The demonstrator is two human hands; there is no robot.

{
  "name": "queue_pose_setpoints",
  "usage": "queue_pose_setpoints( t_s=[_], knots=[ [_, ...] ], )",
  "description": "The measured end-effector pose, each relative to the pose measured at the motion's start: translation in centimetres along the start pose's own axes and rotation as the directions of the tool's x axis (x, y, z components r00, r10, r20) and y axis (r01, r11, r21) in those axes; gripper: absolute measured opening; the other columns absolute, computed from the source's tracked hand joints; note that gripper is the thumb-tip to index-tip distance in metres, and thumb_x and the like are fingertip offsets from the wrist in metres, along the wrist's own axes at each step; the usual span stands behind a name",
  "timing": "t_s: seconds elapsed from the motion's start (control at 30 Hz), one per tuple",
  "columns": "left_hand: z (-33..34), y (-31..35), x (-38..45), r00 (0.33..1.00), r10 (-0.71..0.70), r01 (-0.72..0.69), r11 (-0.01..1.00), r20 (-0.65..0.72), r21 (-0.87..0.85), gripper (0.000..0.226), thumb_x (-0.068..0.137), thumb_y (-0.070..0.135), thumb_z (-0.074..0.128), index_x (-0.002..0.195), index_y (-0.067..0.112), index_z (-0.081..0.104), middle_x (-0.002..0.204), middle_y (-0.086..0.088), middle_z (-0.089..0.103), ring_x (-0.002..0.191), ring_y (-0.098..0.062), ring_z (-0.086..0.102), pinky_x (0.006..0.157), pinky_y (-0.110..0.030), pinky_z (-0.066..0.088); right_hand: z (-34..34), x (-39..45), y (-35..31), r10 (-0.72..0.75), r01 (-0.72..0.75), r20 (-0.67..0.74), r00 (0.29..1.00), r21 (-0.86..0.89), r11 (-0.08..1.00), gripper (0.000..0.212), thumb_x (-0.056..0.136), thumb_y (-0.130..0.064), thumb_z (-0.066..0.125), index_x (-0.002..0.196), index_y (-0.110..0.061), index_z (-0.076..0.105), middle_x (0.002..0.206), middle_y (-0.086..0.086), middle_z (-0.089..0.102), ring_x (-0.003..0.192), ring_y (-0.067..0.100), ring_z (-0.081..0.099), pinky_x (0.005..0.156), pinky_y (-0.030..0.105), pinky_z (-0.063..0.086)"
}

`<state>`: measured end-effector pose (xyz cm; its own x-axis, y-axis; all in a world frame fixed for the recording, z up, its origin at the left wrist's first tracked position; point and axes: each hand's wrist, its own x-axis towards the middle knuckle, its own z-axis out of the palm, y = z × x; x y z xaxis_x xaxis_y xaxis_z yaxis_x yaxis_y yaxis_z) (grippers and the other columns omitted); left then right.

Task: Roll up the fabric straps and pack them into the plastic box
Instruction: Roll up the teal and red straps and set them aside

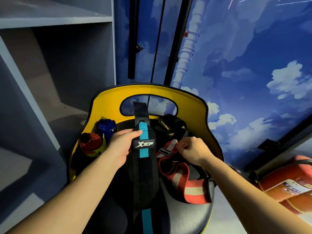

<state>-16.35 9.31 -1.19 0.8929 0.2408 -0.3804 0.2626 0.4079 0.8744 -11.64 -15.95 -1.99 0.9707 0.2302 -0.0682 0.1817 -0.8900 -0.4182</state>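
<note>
Left hand's fingers [135, 132] curled over the edge of a black strap with a teal stripe [144, 149], thumb tucked under it, so a proper grip near the top end just above the white XTEP label. Strap laid out flat and long down the middle of the chair seat [190, 215], not rolled at all, far end running up over the cutout in the yellow chair back [108, 98].

Right hand's fingers [181, 146] pinching the tip of a red and white striped strap [185, 183], knuckles bent, small black label right beside the pinch. Rest of that one flopped loose and curving across the right side of the seat, just beside the teal strap.

Behind both hands, a bunched black strap with yellow lettering [168, 127] up against the chair back. Off to the left, two rolled-up ones standing in the corner of the seat: a blue roll [107, 127] and, touching it in front, a red and yellow roll [92, 146].

No telling where the plastic box is, not in view.

Further out: grey shelving unit [50, 65] on the left, blue sky-and-clouds wall [253, 73] behind, red fire extinguisher [290, 183] lying low on the right.
</note>
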Motion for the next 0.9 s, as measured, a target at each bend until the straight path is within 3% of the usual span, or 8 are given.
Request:
queue_pose_setpoints(
  t_s=[0.1, 0.23, 0.4, 0.57, 0.67, 0.73, 0.83, 0.9],
  knots=[
    [-0.1, 0.1, 0.0, 1.000, -0.002, 0.002, 1.000, 0.002, 0.009, 0.014, 0.086, 0.011, 0.075, 0.099, 0.015, 0.075, 0.089, -0.007, 0.079, 0.080, -0.021, 0.077, 0.069, -0.035, 0.058, 0.3, 1.0, -0.2, 0.016, -0.015, -0.113, 0.993, 0.008, 1.000, 0.019, 0.085, -0.023, 0.056, 0.084, -0.021, 0.075, 0.083, 0.006, 0.075, 0.080, 0.030, 0.070, 0.067, 0.040, 0.057],
    [-0.2, 0.1, 0.0, 1.000, -0.013, 0.013, 1.000, -0.002, 0.011, 0.018, 0.086, 0.012, 0.076, 0.103, 0.015, 0.075, 0.091, -0.007, 0.079, 0.082, -0.022, 0.077, 0.067, -0.033, 0.058, 1.6, 1.8, -0.4, 0.117, -0.122, -0.057, 0.992, -0.088, 0.989, 0.025, 0.090, -0.035, 0.059, 0.072, -0.018, 0.063, 0.077, 0.011, 0.067, 0.078, 0.036, 0.064, 0.058, 0.031, 0.042],
    [0.1, 0.1, -0.1, 1.000, -0.023, 0.023, 1.000, 0.004, 0.014, 0.015, 0.086, 0.010, 0.076, 0.100, 0.015, 0.075, 0.090, -0.008, 0.079, 0.078, -0.020, 0.077, 0.060, -0.030, 0.058, 3.3, 1.9, -1.8, 0.222, -0.253, -0.171, 0.960, -0.181, 0.950, 0.053, 0.087, -0.067, 0.046, 0.081, -0.017, 0.062, 0.083, 0.008, 0.067, 0.085, 0.033, 0.065, 0.074, 0.037, 0.044],
    [-0.1, 0.2, -0.3, 1.000, -0.025, 0.025, 1.000, 0.004, 0.013, 0.019, 0.086, 0.010, 0.076, 0.104, 0.013, 0.075, 0.090, -0.009, 0.079, 0.078, -0.020, 0.077, 0.057, -0.029, 0.058, 3.9, 1.8, -2.0, 0.304, -0.348, -0.206, 0.930, -0.234, 0.908, 0.056, 0.091, -0.065, 0.040, 0.096, -0.014, 0.064, 0.099, 0.009, 0.068, 0.106, 0.034, 0.059, 0.090, 0.041, 0.039],
    [-0.1, 0.2, -0.2, 1.000, -0.028, 0.028, 0.999, 0.004, 0.018, 0.021, 0.086, 0.011, 0.076, 0.106, 0.013, 0.075, 0.091, -0.008, 0.079, 0.078, -0.021, 0.077, 0.057, -0.029, 0.058, 3.8, 2.0, -1.8, 0.350, -0.384, -0.194, 0.916, -0.178, 0.906, 0.053, 0.091, -0.065, 0.047, 0.100, -0.016, 0.064, 0.102, 0.008, 0.069, 0.111, 0.033, 0.058, 0.094, 0.042, 0.038],
    [-0.1, 0.1, -0.2, 1.000, -0.029, 0.029, 0.999, 0.005, 0.022, 0.020, 0.086, 0.011, 0.076, 0.105, 0.014, 0.075, 0.090, -0.008, 0.079, 0.076, -0.019, 0.077, 0.055, -0.028, 0.057, 3.6, 2.0, -1.8, 0.331, -0.356, -0.211, 0.920, -0.093, 0.930, 0.040, 0.089, -0.064, 0.053, 0.095, -0.027, 0.068, 0.099, 0.005, 0.070, 0.109, 0.032, 0.059, 0.092, 0.040, 0.039],
    [-0.2, 0.2, -0.1, 1.000, -0.021, 0.021, 0.999, 0.001, 0.033, 0.018, 0.086, 0.012, 0.076, 0.103, 0.016, 0.075, 0.089, -0.006, 0.079, 0.075, -0.018, 0.077, 0.055, -0.028, 0.057, 3.0, 2.0, -1.9, 0.294, -0.278, -0.215, 0.931, 0.103, 0.955, 0.029, 0.087, -0.062, 0.061, 0.075, -0.035, 0.062, 0.090, -0.003, 0.070, 0.097, 0.028, 0.063, 0.085, 0.037, 0.048],
    [-0.2, 0.3, -0.1, 1.000, -0.014, 0.014, 0.999, -0.006, 0.043, 0.016, 0.086, 0.012, 0.077, 0.101, 0.017, 0.075, 0.088, -0.006, 0.079, 0.075, -0.018, 0.077, 0.055, -0.028, 0.057, 2.3, 2.0, -1.8, 0.292, -0.225, -0.214, 0.932, 0.287, 0.931, 0.029, 0.085, -0.056, 0.069, 0.071, -0.031, 0.062, 0.081, -0.006, 0.068, 0.086, 0.024, 0.064, 0.076, 0.034, 0.050]
  ],
)
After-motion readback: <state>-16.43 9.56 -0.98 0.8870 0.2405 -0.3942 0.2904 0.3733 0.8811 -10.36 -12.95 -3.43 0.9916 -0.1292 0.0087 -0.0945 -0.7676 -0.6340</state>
